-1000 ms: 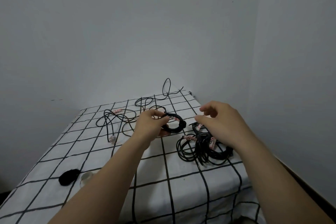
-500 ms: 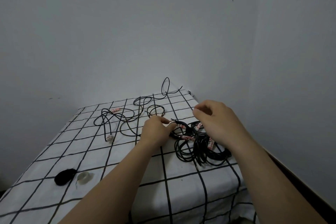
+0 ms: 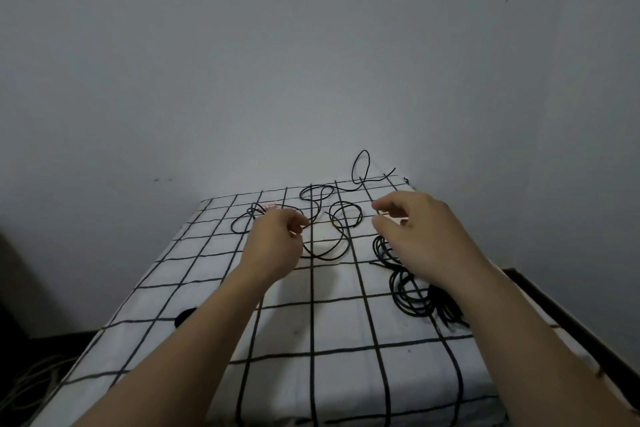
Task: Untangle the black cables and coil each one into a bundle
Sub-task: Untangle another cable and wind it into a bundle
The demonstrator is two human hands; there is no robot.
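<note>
A loose black cable (image 3: 341, 218) sprawls in loops over the far half of the checked tablecloth (image 3: 346, 374), one loop standing up against the wall. My left hand (image 3: 277, 246) reaches into its left part, thumb and curled fingertips pinching the strand beside a pink-tagged end (image 3: 269, 207). At the right lie coiled black bundles (image 3: 410, 295), partly covered by my right forearm. My right hand (image 3: 415, 236) hovers above them with loosely curled fingers and holds nothing.
A small black object (image 3: 180, 317) lies on the cloth at the left, half hidden by my left forearm. Pale cords (image 3: 34, 388) lie on the floor at the lower left. Grey walls close the table's far and right sides.
My left hand has let go of the coiled bundle at the pile and moved left to the loose cable. My right hand has lifted off the pile. The view has tilted down.
</note>
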